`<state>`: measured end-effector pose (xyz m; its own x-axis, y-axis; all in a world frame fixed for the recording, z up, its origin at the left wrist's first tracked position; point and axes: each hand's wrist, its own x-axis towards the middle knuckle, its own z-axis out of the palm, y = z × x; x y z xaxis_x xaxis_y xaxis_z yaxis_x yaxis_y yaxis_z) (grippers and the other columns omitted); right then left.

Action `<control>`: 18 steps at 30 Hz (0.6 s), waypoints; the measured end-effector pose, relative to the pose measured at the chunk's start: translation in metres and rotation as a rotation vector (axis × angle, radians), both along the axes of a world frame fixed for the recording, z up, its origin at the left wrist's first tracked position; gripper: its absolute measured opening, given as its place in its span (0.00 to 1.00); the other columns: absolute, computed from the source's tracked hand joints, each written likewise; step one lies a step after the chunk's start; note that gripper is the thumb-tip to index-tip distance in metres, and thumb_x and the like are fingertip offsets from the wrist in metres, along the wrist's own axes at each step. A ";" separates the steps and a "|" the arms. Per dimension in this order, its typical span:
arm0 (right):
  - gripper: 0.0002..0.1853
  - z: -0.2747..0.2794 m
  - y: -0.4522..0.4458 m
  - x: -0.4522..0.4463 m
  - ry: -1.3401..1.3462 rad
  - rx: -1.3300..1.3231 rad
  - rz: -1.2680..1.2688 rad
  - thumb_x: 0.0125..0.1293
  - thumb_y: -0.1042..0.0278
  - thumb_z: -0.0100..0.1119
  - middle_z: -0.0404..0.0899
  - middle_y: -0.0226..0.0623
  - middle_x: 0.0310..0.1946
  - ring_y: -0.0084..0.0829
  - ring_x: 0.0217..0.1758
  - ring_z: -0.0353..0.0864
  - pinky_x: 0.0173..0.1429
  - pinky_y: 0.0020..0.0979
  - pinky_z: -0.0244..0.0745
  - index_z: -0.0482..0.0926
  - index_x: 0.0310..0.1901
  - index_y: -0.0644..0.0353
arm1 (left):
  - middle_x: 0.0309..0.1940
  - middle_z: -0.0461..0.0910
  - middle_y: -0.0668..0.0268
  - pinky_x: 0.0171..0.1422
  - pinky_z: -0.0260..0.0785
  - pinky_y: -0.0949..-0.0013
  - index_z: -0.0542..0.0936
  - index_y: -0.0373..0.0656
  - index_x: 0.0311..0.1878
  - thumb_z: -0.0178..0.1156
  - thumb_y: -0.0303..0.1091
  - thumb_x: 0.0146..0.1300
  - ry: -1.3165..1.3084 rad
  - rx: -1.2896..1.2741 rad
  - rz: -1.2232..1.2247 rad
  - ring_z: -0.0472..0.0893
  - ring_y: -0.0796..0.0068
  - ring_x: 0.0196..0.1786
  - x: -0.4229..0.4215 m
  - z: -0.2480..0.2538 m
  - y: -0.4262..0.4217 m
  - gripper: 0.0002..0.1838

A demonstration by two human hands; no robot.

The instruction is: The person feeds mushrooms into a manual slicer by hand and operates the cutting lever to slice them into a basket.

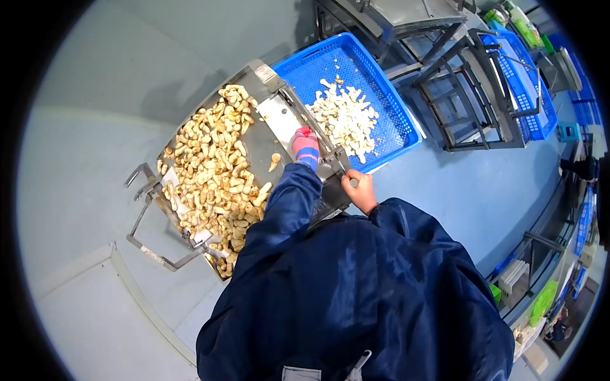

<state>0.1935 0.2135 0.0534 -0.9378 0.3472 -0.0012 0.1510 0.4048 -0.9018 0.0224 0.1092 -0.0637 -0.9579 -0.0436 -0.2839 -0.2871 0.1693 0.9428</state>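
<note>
Metal tabletop (260, 149) over pale blue floor (457, 197), knobbly brown pieces (213, 165) heaped on its left. Blue basket (397, 130) with white pieces (346, 117) just beyond, metal frames (467, 89) right of it. Our gloved left hand (305, 145) curls at the white board (280, 117), contents unclear; our right hand (362, 190) grips a handle (354, 183).

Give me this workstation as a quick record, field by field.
left hand: gloved pink and blue, at the white board; contents hidden
right hand: ungloved, around a grey handle
metal tray: heaped with brownish pieces
lone piece: between heap and left hand
blue basket: beyond the white board, holding paler pieces
</note>
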 end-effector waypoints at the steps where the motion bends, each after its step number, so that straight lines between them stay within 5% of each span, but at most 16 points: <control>1: 0.08 -0.003 0.000 0.000 0.030 -0.007 0.003 0.54 0.68 0.56 0.72 0.50 0.18 0.50 0.23 0.75 0.27 0.37 0.68 0.76 0.23 0.64 | 0.30 0.78 0.64 0.36 0.70 0.71 0.74 0.39 0.44 0.55 0.25 0.57 -0.032 0.177 0.019 0.76 0.73 0.30 0.001 0.029 0.001 0.10; 4: 0.08 0.002 -0.001 -0.001 0.014 -0.034 0.007 0.54 0.68 0.56 0.73 0.50 0.19 0.51 0.24 0.75 0.28 0.37 0.69 0.76 0.24 0.64 | 0.32 0.77 0.67 0.37 0.69 0.75 0.73 0.37 0.47 0.55 0.24 0.59 -0.006 0.389 -0.136 0.74 0.78 0.31 -0.002 0.116 -0.023 0.12; 6: 0.08 0.004 -0.003 0.001 -0.020 -0.030 0.018 0.54 0.68 0.56 0.73 0.50 0.19 0.51 0.24 0.75 0.28 0.37 0.69 0.76 0.24 0.64 | 0.36 0.78 0.64 0.39 0.73 0.71 0.76 0.39 0.47 0.58 0.32 0.59 0.148 -0.068 -0.181 0.78 0.73 0.35 -0.026 0.104 -0.069 0.14; 8: 0.08 0.003 -0.001 -0.001 -0.032 0.007 0.028 0.54 0.68 0.57 0.73 0.50 0.19 0.51 0.24 0.75 0.28 0.37 0.69 0.75 0.24 0.64 | 0.38 0.79 0.58 0.44 0.72 0.66 0.77 0.38 0.46 0.63 0.40 0.54 0.301 -0.805 -0.281 0.79 0.63 0.37 -0.036 0.096 -0.121 0.19; 12: 0.08 0.001 -0.003 0.000 -0.011 -0.035 0.007 0.54 0.69 0.56 0.73 0.50 0.19 0.50 0.23 0.75 0.28 0.36 0.68 0.75 0.23 0.64 | 0.41 0.78 0.53 0.52 0.69 0.65 0.77 0.43 0.46 0.66 0.44 0.48 0.108 -1.035 -0.652 0.77 0.58 0.45 0.002 0.069 -0.129 0.23; 15: 0.08 0.006 -0.002 -0.001 -0.026 -0.040 0.016 0.55 0.69 0.56 0.72 0.50 0.19 0.50 0.23 0.75 0.27 0.36 0.68 0.75 0.23 0.65 | 0.39 0.78 0.57 0.51 0.68 0.67 0.76 0.44 0.49 0.64 0.38 0.52 0.149 -0.891 -0.568 0.77 0.63 0.45 0.006 0.054 -0.119 0.20; 18: 0.08 0.008 -0.001 0.000 -0.060 -0.041 0.025 0.55 0.69 0.56 0.73 0.50 0.19 0.49 0.23 0.75 0.28 0.36 0.69 0.75 0.24 0.65 | 0.37 0.77 0.66 0.48 0.67 0.74 0.75 0.47 0.53 0.60 0.32 0.56 0.093 -0.036 -0.214 0.75 0.75 0.41 -0.003 0.087 -0.088 0.19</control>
